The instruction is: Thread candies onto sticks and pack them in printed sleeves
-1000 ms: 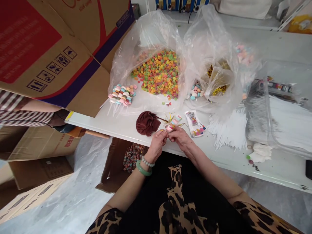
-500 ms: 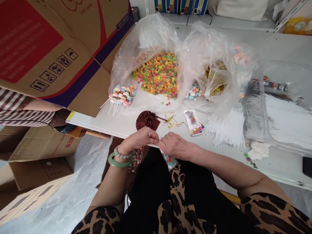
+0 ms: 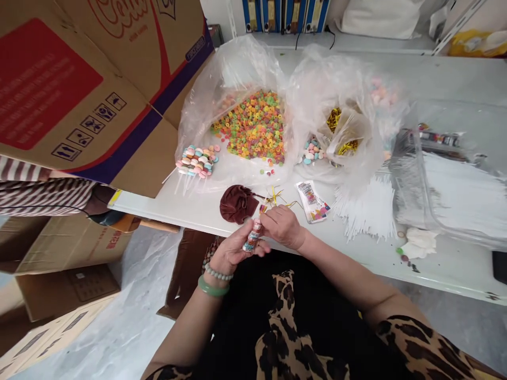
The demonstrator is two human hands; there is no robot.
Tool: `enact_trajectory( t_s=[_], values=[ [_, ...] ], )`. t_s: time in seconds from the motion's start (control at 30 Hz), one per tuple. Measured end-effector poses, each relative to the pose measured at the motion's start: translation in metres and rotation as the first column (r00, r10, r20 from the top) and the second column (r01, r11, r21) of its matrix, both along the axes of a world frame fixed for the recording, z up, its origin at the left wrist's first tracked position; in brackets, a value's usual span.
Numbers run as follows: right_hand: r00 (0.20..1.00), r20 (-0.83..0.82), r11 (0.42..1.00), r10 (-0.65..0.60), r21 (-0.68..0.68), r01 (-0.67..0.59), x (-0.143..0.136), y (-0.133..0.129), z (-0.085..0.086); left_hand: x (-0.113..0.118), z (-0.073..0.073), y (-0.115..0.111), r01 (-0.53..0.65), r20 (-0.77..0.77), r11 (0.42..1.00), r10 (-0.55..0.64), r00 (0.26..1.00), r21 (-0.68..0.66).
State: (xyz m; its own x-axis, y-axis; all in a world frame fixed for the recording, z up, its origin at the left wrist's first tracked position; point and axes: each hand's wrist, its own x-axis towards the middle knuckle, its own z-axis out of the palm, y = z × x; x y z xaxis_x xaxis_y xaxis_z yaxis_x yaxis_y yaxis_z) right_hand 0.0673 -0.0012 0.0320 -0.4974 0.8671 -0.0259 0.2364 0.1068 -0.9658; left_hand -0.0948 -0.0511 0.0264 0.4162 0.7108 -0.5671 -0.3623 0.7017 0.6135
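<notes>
Plastic-wrapped candy roll (image 3: 252,236) held between two hands

The person's left hand (image 3: 233,248) cradles the candy roll, fingers loosely curled around it. The right hand (image 3: 282,226) has its fingers bunched together on the roll's upper end. Just beyond these fingers, gold ties (image 3: 274,197) lie on the table (image 3: 186,211); a maroon cloth bundle (image 3: 236,203) sits beyond the left fingers, printed cards (image 3: 312,201) right of the right ones.

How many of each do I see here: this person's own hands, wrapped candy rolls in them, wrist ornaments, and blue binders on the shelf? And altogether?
Own hands, left hand and right hand: 2
Wrapped candy roll: 1
Wrist ornaments, beaded bracelet and green bangle: 2
Blue binders: 4
Total: 9
</notes>
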Motion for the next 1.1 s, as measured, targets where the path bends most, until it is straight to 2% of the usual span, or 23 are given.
enact_trajectory(
  t_s=[0.07,0.1,0.17,0.23,0.27,0.3,0.33,0.4,0.43,0.5,0.57,0.6,0.67,0.73,0.77,0.83,0.9,0.93,1.0,1.03,1.07,1.1],
  values=[
    [0.999,0.031,0.994,0.025,-0.11,-0.022,0.004,-0.001,-0.005,-0.005,0.002,-0.003,0.029,-0.122,0.989,-0.011,0.993,0.143],
    [0.998,0.014,0.974,0.056,-0.219,-0.052,0.005,-0.001,-0.007,-0.007,0.005,-0.004,0.076,-0.212,0.971,-0.027,0.977,0.227],
    [0.986,-0.078,0.872,0.15,-0.458,-0.169,0.008,-0.002,-0.011,-0.014,0.015,-0.004,0.245,-0.432,0.899,-0.07,0.899,0.364],
    [0.951,-0.187,0.721,0.248,-0.62,-0.31,0.01,-0.006,-0.014,-0.022,0.027,-0.005,0.465,-0.651,0.793,-0.117,0.75,0.394],
    [0.937,-0.188,0.68,0.293,-0.649,-0.343,0.009,-0.01,-0.016,-0.027,0.032,-0.007,0.569,-0.744,0.738,-0.14,0.654,0.362],
    [0.928,-0.114,0.699,0.354,-0.627,-0.344,0.008,-0.014,-0.018,-0.033,0.035,-0.011,0.658,-0.821,0.688,-0.159,0.548,0.307],
    [0.907,0.013,0.747,0.421,-0.573,-0.338,0.006,-0.02,-0.019,-0.039,0.038,-0.016,0.729,-0.882,0.646,-0.181,0.435,0.227],
    [0.822,0.315,0.849,0.474,-0.411,-0.332,-0.001,-0.029,-0.021,-0.055,0.038,-0.03,0.797,-0.95,0.604,-0.241,0.196,0.011],
    [0.773,0.444,0.887,0.453,-0.314,-0.34,-0.004,-0.032,-0.021,-0.065,0.036,-0.038,0.79,-0.958,0.603,-0.276,0.073,-0.113],
    [0.72,0.587,0.924,0.369,-0.151,-0.35,-0.009,-0.034,-0.02,-0.083,0.032,-0.051,0.694,-0.94,0.644,-0.303,-0.155,-0.322],
    [0.717,0.649,0.95,0.256,-0.03,-0.312,-0.01,-0.03,-0.019,-0.094,0.028,-0.056,0.577,-0.923,0.724,-0.247,-0.295,-0.378],
    [0.723,0.661,0.961,0.201,0.011,-0.277,-0.009,-0.027,-0.019,-0.095,0.026,-0.053,0.534,-0.928,0.773,-0.19,-0.32,-0.343],
    [0.752,0.647,0.981,0.125,0.036,-0.193,-0.008,-0.021,-0.02,-0.086,0.019,-0.038,0.458,-0.95,0.87,-0.035,-0.311,-0.182],
    [0.774,0.624,0.988,0.103,0.025,-0.151,-0.003,-0.016,-0.023,-0.069,0.008,-0.012,0.42,-0.939,0.907,0.148,-0.31,0.004],
    [0.786,0.61,0.99,0.1,0.019,-0.14,0.0,-0.015,-0.023,-0.059,0.002,0.002,0.41,-0.932,0.911,0.176,-0.317,0.033],
    [0.807,0.589,0.995,0.038,0.05,-0.084,0.015,-0.013,-0.025,-0.044,-0.01,0.027,0.392,-0.943,0.919,0.109,-0.316,-0.025],
    [0.799,0.582,0.983,-0.152,0.175,0.06,0.038,-0.008,-0.025,-0.038,-0.02,0.044,0.393,-0.951,0.914,0.03,-0.308,-0.099],
    [0.764,0.579,0.952,-0.286,0.263,0.157,0.052,-0.004,-0.025,-0.038,-0.023,0.049,0.403,-0.953,0.908,0.01,-0.303,-0.118],
    [0.607,0.576,0.832,-0.548,0.448,0.327,0.082,0.005,-0.025,-0.046,-0.027,0.053,0.43,-0.958,0.895,0.009,-0.286,-0.12],
    [0.521,0.591,0.786,-0.616,0.503,0.359,0.096,0.01,-0.027,-0.051,-0.027,0.052,0.448,-0.963,0.887,0.012,-0.268,-0.113],
    [0.448,0.624,0.768,-0.641,0.527,0.364,0.108,0.015,-0.028,-0.057,-0.026,0.049,0.466,-0.969,0.878,0.016,-0.245,-0.103],
    [0.397,0.665,0.774,-0.633,0.524,0.356,0.117,0.021,-0.031,-0.062,-0.024,0.046,0.483,-0.976,0.871,0.016,-0.217,-0.094]
  ],
)
